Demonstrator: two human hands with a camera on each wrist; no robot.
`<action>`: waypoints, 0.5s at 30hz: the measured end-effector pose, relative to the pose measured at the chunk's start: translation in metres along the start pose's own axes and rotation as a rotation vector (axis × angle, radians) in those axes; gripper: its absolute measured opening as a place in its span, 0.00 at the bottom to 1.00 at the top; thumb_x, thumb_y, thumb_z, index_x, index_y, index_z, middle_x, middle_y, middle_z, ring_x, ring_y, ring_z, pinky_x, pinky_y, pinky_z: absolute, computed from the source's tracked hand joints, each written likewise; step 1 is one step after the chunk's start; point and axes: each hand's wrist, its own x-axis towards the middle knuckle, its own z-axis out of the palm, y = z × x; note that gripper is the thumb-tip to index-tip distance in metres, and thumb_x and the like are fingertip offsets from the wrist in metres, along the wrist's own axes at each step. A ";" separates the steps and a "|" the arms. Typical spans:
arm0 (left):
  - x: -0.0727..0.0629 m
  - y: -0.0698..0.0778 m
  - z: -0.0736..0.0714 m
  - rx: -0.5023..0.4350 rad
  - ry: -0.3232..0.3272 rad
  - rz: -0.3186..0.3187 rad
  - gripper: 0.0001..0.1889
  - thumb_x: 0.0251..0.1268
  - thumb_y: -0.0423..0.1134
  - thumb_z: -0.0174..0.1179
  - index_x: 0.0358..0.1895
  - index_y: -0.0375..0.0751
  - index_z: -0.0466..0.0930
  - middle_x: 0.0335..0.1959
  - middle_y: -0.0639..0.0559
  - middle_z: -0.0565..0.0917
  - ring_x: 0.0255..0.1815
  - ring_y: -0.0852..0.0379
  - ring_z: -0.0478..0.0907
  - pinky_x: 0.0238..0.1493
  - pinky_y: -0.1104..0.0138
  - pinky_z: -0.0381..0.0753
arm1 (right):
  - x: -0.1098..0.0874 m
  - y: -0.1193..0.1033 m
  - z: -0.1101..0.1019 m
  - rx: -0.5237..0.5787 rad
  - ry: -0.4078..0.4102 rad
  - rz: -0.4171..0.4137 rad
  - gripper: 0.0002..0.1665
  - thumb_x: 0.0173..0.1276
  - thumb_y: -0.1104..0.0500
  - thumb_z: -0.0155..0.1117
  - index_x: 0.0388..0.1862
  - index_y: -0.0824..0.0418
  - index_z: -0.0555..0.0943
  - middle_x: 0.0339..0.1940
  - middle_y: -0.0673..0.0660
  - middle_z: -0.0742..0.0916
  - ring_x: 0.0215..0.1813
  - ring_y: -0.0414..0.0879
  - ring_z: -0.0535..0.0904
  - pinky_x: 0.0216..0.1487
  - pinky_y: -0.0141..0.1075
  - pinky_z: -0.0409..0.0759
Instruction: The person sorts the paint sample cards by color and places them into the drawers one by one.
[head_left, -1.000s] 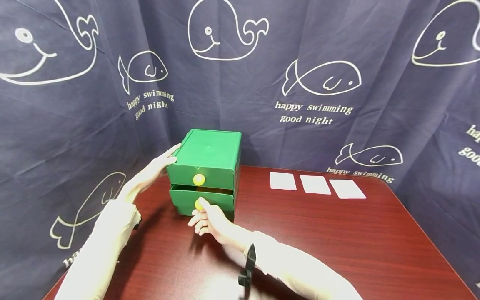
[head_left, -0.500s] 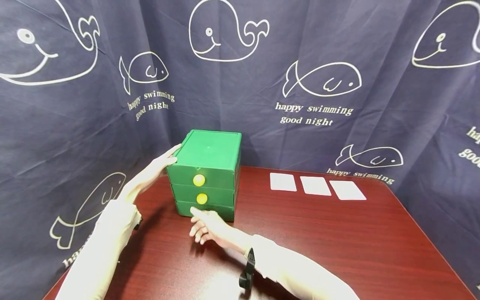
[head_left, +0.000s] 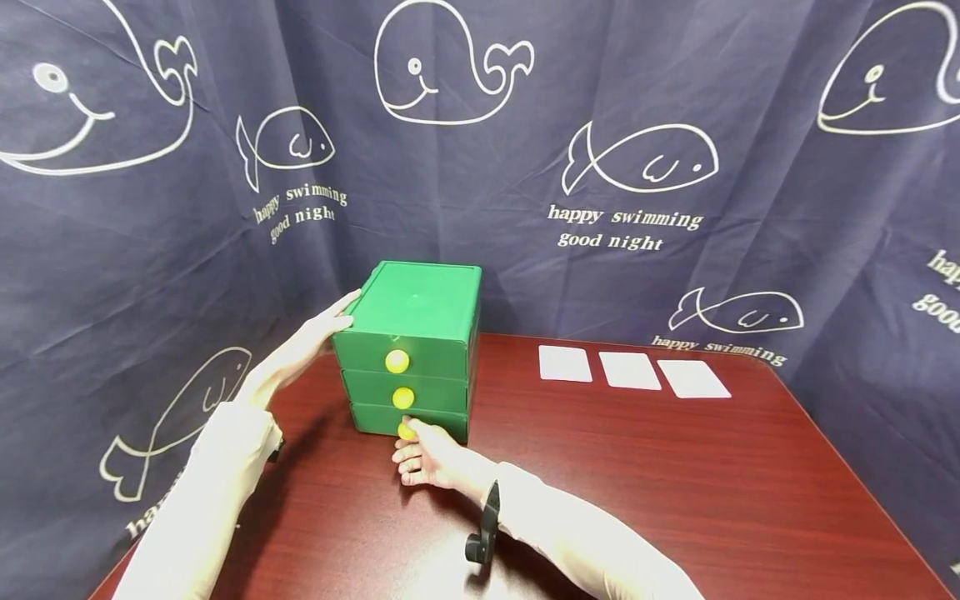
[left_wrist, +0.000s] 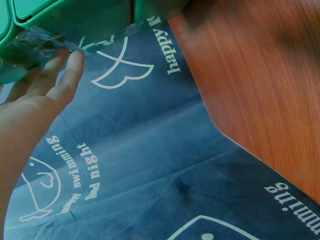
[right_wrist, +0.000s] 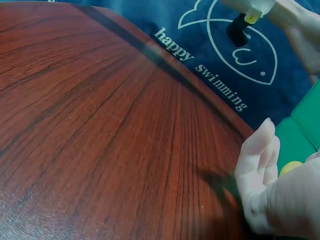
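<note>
At the left, a pale sleeve (head_left: 202,500) leads to the left grip (head_left: 303,346), a bare hand at nine o'clock of the green drawer cabinet (head_left: 420,300). Its fingers are extended and rest on the cabinet's side, not wrapped round anything; the left wrist view shows clear, wrinkled film (left_wrist: 40,37) by the fingertips. The cabinet stands toward ten o'clock on the reddish-brown surface (head_left: 675,467), its three drawer fronts facing six o'clock, stacked one above another. They carry a yellow top knob (head_left: 397,361), middle knob (head_left: 402,397) and bottom knob (head_left: 405,432). At the cabinet's six o'clock, the right grip (head_left: 435,457), also a bare hand, has its thumb at the bottom knob and its fingers bent below; whether it pinches the knob, I cannot tell. A black device (head_left: 483,533) sits on that wrist, at five o'clock of the hand. Farther along, at the cabinet's three o'clock, three white cards (head_left: 630,370) lie in a row, slightly apart. At twelve o'clock hangs a dark blue curtain (head_left: 465,183) printed with whales, fish and lettering.
</note>
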 end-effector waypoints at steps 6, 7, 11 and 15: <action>0.000 -0.002 0.000 -0.013 0.016 -0.010 0.30 0.79 0.46 0.39 0.78 0.57 0.42 0.71 0.49 0.65 0.59 0.69 0.74 0.69 0.46 0.60 | 0.003 0.003 -0.001 0.013 -0.016 -0.026 0.30 0.76 0.43 0.43 0.50 0.71 0.71 0.19 0.49 0.77 0.19 0.39 0.70 0.26 0.31 0.74; 0.000 -0.002 0.000 -0.016 0.017 -0.012 0.30 0.79 0.46 0.39 0.78 0.57 0.42 0.71 0.49 0.65 0.59 0.69 0.74 0.69 0.45 0.59 | 0.002 0.004 -0.001 0.011 -0.017 -0.030 0.30 0.77 0.43 0.43 0.50 0.71 0.71 0.19 0.49 0.77 0.19 0.39 0.71 0.26 0.31 0.74; 0.000 -0.001 0.000 -0.012 0.013 -0.007 0.30 0.79 0.46 0.39 0.78 0.58 0.42 0.72 0.50 0.64 0.60 0.69 0.73 0.69 0.46 0.60 | 0.000 0.004 0.000 0.010 -0.017 -0.045 0.31 0.77 0.43 0.42 0.52 0.72 0.70 0.19 0.49 0.77 0.19 0.39 0.71 0.26 0.31 0.74; 0.001 0.000 0.000 -0.004 0.000 0.007 0.29 0.79 0.45 0.37 0.78 0.57 0.42 0.72 0.52 0.65 0.61 0.68 0.72 0.68 0.49 0.61 | -0.003 0.005 0.001 0.006 -0.016 -0.046 0.31 0.77 0.42 0.42 0.52 0.72 0.70 0.19 0.49 0.76 0.19 0.39 0.71 0.25 0.32 0.74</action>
